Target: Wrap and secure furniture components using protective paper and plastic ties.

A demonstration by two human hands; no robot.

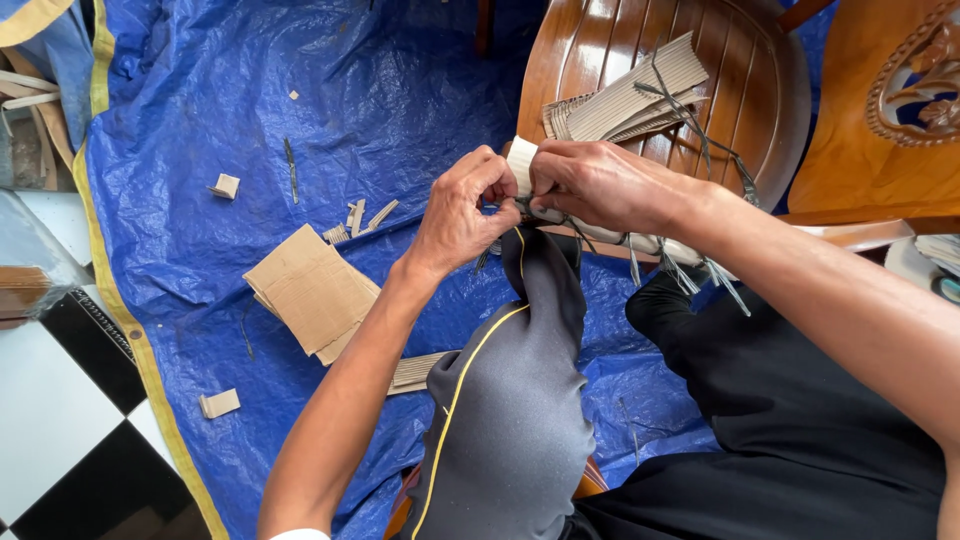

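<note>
Cardboard piece: pale folded corrugated cardboard strip [523, 165], held above the knee, near the brown slatted wooden chair seat [700, 110].
Long axis: cannot tell; mostly hidden by fingers.
Left hand [462, 212]: fingers pinched narrow on the strip's left edge.
Right hand [598, 183]: closed over the strip from the right; equally near.
Surroundings: flat cardboard sheets [312, 290] on blue plastic tarpaulin [300, 90], far left.

Bright, even daylight; shadows soft and faint. Glare streaks on the glossy wooden chair seat [720, 60] and sheen on the blue tarp [300, 80]. Focus sharp centrally; edges slightly stretched.
</note>
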